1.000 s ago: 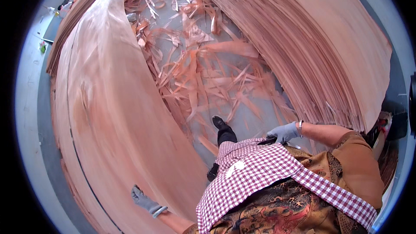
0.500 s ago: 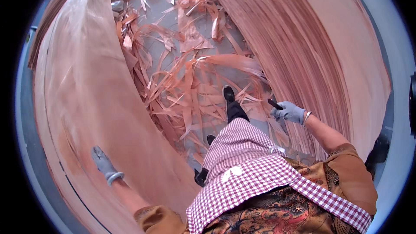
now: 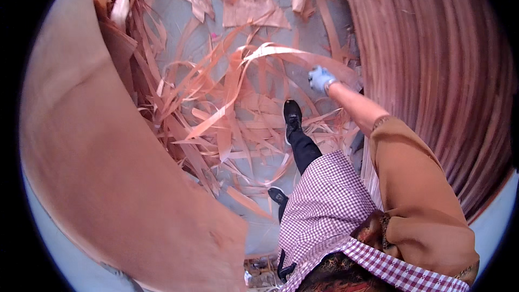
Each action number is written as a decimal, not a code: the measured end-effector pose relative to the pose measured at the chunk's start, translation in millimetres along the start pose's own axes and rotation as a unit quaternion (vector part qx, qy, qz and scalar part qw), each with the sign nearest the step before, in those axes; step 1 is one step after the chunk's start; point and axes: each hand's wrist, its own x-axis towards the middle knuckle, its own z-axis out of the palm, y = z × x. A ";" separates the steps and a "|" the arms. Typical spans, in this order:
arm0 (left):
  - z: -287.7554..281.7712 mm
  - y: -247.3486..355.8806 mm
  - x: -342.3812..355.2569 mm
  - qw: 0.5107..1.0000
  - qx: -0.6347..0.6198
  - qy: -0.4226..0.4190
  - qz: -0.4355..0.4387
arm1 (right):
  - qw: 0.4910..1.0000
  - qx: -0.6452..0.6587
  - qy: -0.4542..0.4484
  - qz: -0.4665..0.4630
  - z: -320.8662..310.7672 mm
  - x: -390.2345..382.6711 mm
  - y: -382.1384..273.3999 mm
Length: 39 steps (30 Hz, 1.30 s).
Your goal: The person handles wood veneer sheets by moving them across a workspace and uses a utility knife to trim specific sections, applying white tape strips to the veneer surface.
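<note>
My right hand (image 3: 321,79), in a light grey-blue glove, reaches forward over the scrap-covered floor with its fingers curled closed. Whatever the fingers hold is too small and blurred to make out. Just beside it, a long pale wood veneer strip (image 3: 292,51) arches above the tangled scraps. On my right rises a thick stack of veneer sheets (image 3: 416,59), its layered edges facing me. To my left a broad, smooth veneer sheet (image 3: 108,146) curves across the picture. My left hand does not show.
Torn veneer strips (image 3: 224,124) litter the grey floor (image 3: 189,0) between the two stacks, heaped thickest along the left one. A wide scrap piece (image 3: 254,5) lies farther ahead. My black shoes (image 3: 292,113) stand among the loose strips.
My right hand has moved forward and left, away from the right stack's edge; the dark-handled tool it held no longer shows clearly. My left hand has left the view as the view shifted.
</note>
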 end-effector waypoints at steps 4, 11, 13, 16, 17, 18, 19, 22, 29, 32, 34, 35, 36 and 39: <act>-2.5 23.5 -8.4 0.998 0.054 -0.026 -0.031 | 0.998 -0.005 0.001 0.059 -10.0 91.4 -4.2; -6.5 37.1 -8.3 0.994 0.087 -0.053 -0.044 | 0.997 -0.050 -0.042 0.038 1.3 153.1 15.0; -7.5 35.9 -14.4 0.994 0.088 -0.056 -0.046 | 0.998 -0.014 -0.023 0.051 1.5 139.6 6.3; -3.2 30.3 -18.3 0.996 0.074 -0.050 -0.030 | 0.999 -0.004 0.046 -0.022 5.8 98.0 0.7; -2.7 25.7 -26.7 0.996 0.069 -0.045 -0.030 | 0.999 0.009 0.038 -0.036 -6.0 77.8 -13.7; -1.2 22.5 -30.9 0.997 0.062 -0.041 -0.025 | 0.995 0.052 0.062 -0.055 -16.2 58.6 -23.0; 1.0 19.3 -34.5 0.998 0.057 -0.036 -0.018 | 0.988 0.075 0.102 -0.088 -25.1 41.6 -28.6; 10.8 11.6 -43.7 0.999 0.040 -0.026 0.005 | 0.977 0.110 0.126 -0.134 -80.4 -14.9 -62.5; 50.6 9.4 -35.8 0.995 0.023 0.077 0.056 | 0.970 0.019 0.143 -0.197 -223.2 -109.5 -135.8; 69.2 33.6 -19.0 0.989 0.042 0.134 0.036 | 0.958 -0.049 0.173 -0.221 -275.2 -146.0 -166.4; 74.1 33.2 -17.0 0.984 0.088 0.152 0.023 | 0.954 -0.082 0.183 -0.224 -301.3 -170.5 -188.7; 78.4 25.7 -15.6 0.979 0.125 0.158 0.019 | 0.951 -0.097 0.189 -0.223 -312.2 -185.0 -198.6; 82.1 20.9 -10.8 0.972 0.162 0.168 0.015 | 0.954 -0.115 0.179 -0.212 -325.0 -200.0 -211.0; 87.6 51.6 -9.8 0.979 0.142 0.146 -0.032 | 0.946 -0.166 0.192 -0.199 -351.6 -233.5 -238.7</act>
